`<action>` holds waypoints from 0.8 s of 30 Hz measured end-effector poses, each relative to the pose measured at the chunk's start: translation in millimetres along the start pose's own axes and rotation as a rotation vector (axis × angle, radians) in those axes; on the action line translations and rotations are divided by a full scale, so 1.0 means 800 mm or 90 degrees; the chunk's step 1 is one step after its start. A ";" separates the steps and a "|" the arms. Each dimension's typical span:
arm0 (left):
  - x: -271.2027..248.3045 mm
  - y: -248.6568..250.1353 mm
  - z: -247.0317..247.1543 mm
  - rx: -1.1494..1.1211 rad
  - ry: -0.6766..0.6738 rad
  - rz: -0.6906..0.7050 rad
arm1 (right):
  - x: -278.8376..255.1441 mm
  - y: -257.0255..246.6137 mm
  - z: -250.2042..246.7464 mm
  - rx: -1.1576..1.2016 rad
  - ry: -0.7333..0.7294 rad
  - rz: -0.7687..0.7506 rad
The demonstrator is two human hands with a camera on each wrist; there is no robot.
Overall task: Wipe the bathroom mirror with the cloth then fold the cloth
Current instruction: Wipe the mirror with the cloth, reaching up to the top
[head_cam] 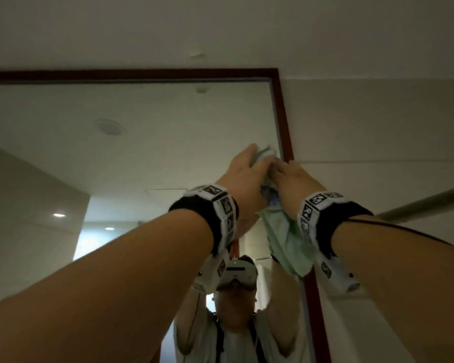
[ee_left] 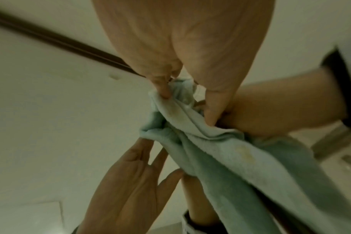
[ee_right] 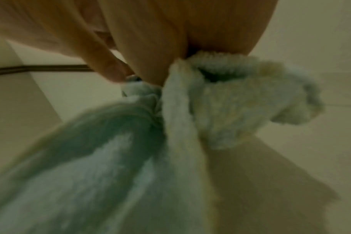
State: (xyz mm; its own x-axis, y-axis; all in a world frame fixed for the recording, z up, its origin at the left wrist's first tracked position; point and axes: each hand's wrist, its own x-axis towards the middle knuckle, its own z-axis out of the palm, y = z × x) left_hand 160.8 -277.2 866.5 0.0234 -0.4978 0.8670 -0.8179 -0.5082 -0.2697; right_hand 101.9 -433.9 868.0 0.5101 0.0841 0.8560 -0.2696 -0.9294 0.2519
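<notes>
The mirror (head_cam: 142, 127) has a dark red-brown frame (head_cam: 282, 119); I look up at its top right corner. A light green cloth (head_cam: 288, 244) is bunched against the glass beside the frame's right side, and its loose end hangs down between my wrists. My left hand (head_cam: 257, 158) pinches the top of the cloth (ee_left: 230, 150) between fingers (ee_left: 162, 90) and thumb. Close on its right, my right hand (head_cam: 281, 171) grips the same bunch (ee_right: 230, 102). The left hand's reflection (ee_left: 130, 174) shows in the glass.
A metal rail (head_cam: 425, 203) crosses the pale tiled wall (head_cam: 378, 127) to the right of the frame. The ceiling (head_cam: 220, 27) is close above the mirror. The glass reflects a person wearing a headset (head_cam: 236, 276) and ceiling lights.
</notes>
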 end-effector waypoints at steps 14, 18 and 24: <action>0.028 0.002 0.027 0.053 -0.001 -0.003 | -0.053 -0.027 -0.006 0.044 0.190 0.182; 0.024 0.008 0.029 -0.005 0.003 -0.045 | -0.077 -0.048 -0.012 0.167 0.126 0.167; 0.040 0.004 0.028 0.117 -0.051 -0.008 | -0.095 -0.037 0.020 0.003 0.044 0.061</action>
State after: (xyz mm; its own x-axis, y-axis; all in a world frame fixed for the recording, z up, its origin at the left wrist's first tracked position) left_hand 171.8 -310.2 883.8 0.0853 -0.5414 0.8365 -0.6990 -0.6308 -0.3369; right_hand 84.0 -418.6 788.0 0.4251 0.0193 0.9049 -0.3098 -0.9363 0.1655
